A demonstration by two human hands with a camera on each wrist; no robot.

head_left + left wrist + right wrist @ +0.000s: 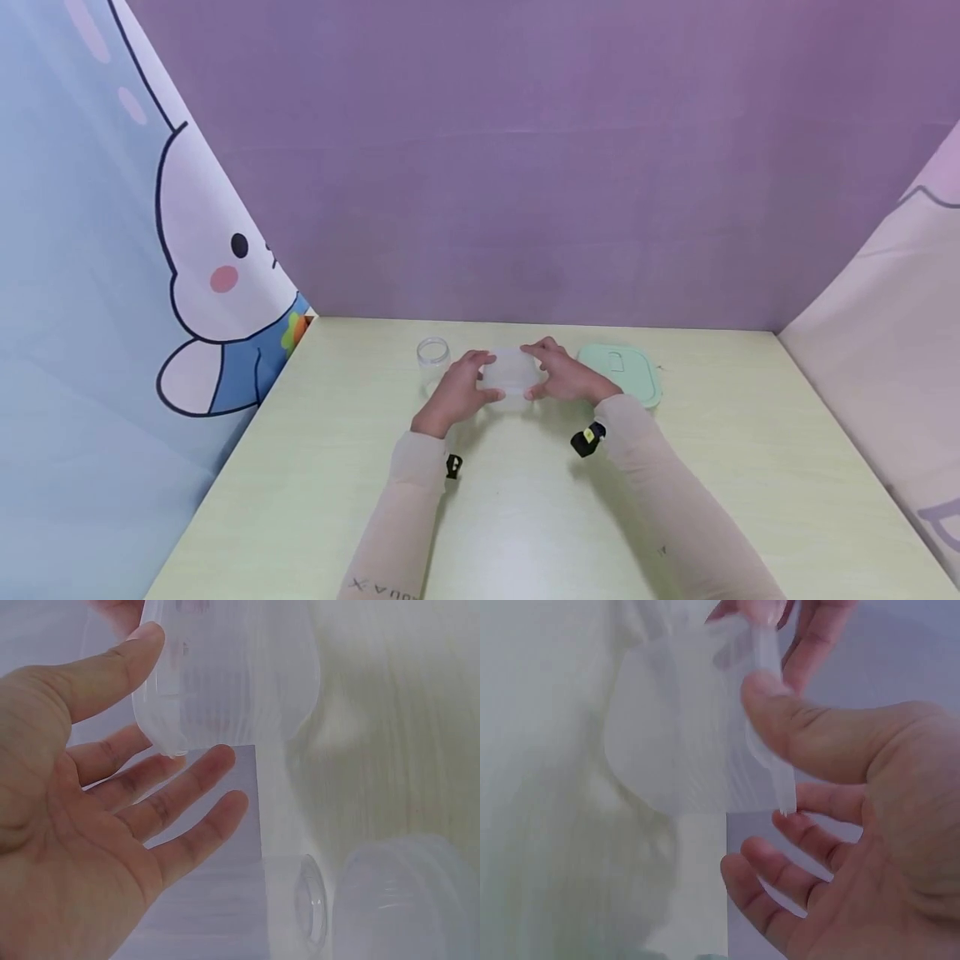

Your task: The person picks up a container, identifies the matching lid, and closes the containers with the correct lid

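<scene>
A translucent white plastic container (512,372) is in the middle of the pale table, held between both hands. My left hand (457,392) takes its left end. The thumb (112,671) rests on the container (232,675) rim and the index finger reaches its lower corner. The other fingers (180,787) spread loosely beneath. My right hand (566,377) takes the right end. Its thumb (802,731) lies across the container (682,742) rim and its fingers (765,877) curl underneath.
A small clear glass jar (432,354) stands just left of the hands; the jar (405,900) also shows in the left wrist view. A mint green lid (626,372) lies flat to the right. Purple and printed cloth walls enclose the table (525,517).
</scene>
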